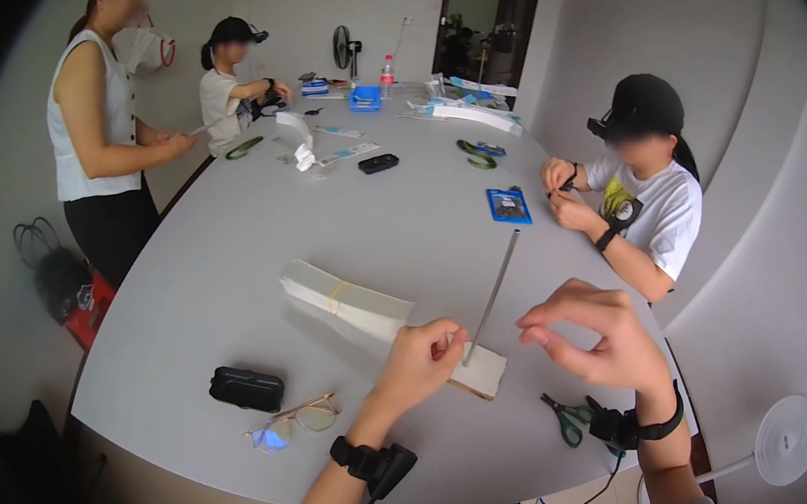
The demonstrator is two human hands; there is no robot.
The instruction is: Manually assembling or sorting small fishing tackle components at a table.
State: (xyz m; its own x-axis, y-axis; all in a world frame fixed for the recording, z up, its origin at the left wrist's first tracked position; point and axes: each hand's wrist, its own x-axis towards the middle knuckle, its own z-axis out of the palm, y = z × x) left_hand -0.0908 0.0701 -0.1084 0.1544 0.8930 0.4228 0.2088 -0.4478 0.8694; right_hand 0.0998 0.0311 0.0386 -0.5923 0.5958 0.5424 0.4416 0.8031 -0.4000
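A thin grey metal rod (494,294) stands, leaning a little right in the picture, on a small white block (486,375) with a brownish edge. Just left of the rod's foot is my left hand (415,363), its fingers curled and thumb and forefinger pinched together. My right hand (600,337) is raised right of the rod, thumb and forefinger bent round so their tips nearly meet. Anything in either pinch is too small to make out. Beyond my left hand lies a stack of clear-and-white strips (344,300) with a yellowish band round it.
Green-handled scissors (570,420) lie by my right wrist. Glasses (293,422) and a black case (246,388) are at the left. A blue packet (509,206) lies farther off. One person (653,191) works at the right edge; two others are at the far left.
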